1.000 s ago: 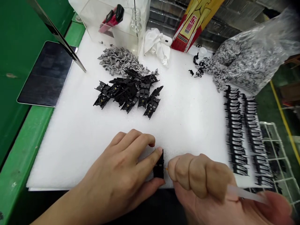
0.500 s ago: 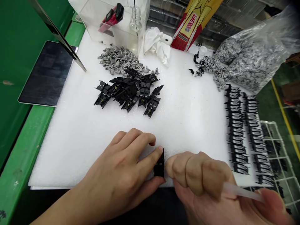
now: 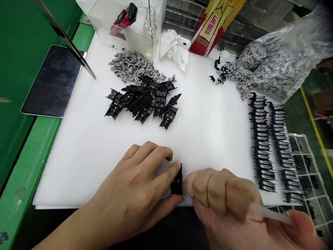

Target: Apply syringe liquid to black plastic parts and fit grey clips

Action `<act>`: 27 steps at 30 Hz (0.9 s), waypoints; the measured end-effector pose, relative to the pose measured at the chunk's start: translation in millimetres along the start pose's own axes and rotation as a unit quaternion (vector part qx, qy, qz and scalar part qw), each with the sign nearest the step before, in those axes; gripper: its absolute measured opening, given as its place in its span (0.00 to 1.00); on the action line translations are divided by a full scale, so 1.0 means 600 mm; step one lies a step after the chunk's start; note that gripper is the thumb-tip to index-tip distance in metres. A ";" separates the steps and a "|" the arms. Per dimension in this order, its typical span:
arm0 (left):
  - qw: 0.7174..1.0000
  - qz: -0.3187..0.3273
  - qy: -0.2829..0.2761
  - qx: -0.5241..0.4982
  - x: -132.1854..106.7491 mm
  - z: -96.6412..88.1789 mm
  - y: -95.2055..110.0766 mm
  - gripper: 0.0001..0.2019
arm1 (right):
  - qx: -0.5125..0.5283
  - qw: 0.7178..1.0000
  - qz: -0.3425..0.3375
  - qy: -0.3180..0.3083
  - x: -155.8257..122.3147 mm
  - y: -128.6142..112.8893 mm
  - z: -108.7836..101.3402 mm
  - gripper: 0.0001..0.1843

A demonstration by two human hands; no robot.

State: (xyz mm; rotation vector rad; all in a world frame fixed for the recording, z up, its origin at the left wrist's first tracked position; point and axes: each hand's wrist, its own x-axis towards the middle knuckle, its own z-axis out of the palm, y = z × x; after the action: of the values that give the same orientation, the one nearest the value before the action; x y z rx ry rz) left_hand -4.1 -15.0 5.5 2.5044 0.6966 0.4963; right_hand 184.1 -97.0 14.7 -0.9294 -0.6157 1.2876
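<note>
My left hand (image 3: 139,185) lies low over the white foam sheet, thumb and index finger closed on the two ends of a small black plastic part (image 3: 177,184). Just right of that part, my right hand (image 3: 223,194) is curled in a fist around a thin translucent whitish tool (image 3: 269,212). Its rear end shows between palm and thumb; the front is mostly covered by my fingers, close to the black part. Whether it touches the part I cannot tell. Beyond my hands lies a pile of similar black parts (image 3: 143,100), with a heap of small grey pieces (image 3: 134,66) behind it.
Rows of black parts (image 3: 262,146) line the foam's right side. A clear bag of grey pieces (image 3: 275,59) sits back right. A clear box (image 3: 104,24), crumpled tissue (image 3: 173,48), yellow-red carton (image 3: 208,31) and dark tablet (image 3: 50,83) stand around the edges.
Hardly anything differs. Both hands keep their hold, and the view has shifted very slightly.
</note>
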 end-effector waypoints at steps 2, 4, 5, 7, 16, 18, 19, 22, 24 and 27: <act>1.000 0.001 0.003 -0.004 0.000 0.000 0.000 0.19 | 0.012 1.000 0.009 0.002 -0.001 -0.001 -0.001 0.37; 1.000 0.002 0.004 -0.005 0.000 -0.001 -0.001 0.19 | 0.017 1.000 0.008 -0.002 -0.002 -0.003 -0.003 0.37; 1.000 0.002 0.005 -0.005 0.000 -0.001 -0.001 0.19 | 0.020 1.000 0.005 -0.005 -0.003 -0.004 -0.003 0.36; 1.000 0.002 0.006 -0.005 0.000 -0.001 0.000 0.19 | 0.025 1.000 0.005 -0.007 -0.004 -0.005 -0.004 0.36; 1.000 0.005 0.005 0.003 0.001 0.000 0.001 0.19 | 0.013 1.000 0.001 -0.002 -0.010 -0.003 -0.008 0.35; 1.000 0.005 0.006 0.004 0.001 0.001 0.001 0.19 | 0.007 1.000 -0.003 -0.007 -0.013 -0.003 -0.010 0.34; 1.000 0.006 0.007 0.005 0.001 0.001 0.001 0.19 | 0.003 1.000 -0.004 -0.010 -0.014 -0.003 -0.011 0.34; 1.000 0.005 0.005 0.007 -0.001 0.001 0.001 0.19 | -0.008 1.000 -0.007 -0.016 -0.018 -0.005 -0.014 0.33; 1.000 0.004 0.007 0.008 -0.002 0.001 0.002 0.19 | -0.012 1.000 -0.007 -0.012 -0.019 -0.006 -0.015 0.33; 1.000 0.003 0.009 0.009 -0.002 0.001 0.002 0.18 | -0.022 1.000 0.003 -0.010 -0.018 -0.008 -0.013 0.34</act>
State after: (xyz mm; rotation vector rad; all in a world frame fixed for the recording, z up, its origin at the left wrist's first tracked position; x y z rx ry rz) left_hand -4.5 -16.8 5.6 2.5224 0.7033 0.5174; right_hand 191.0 -109.5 16.0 -0.9556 -0.6603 1.2945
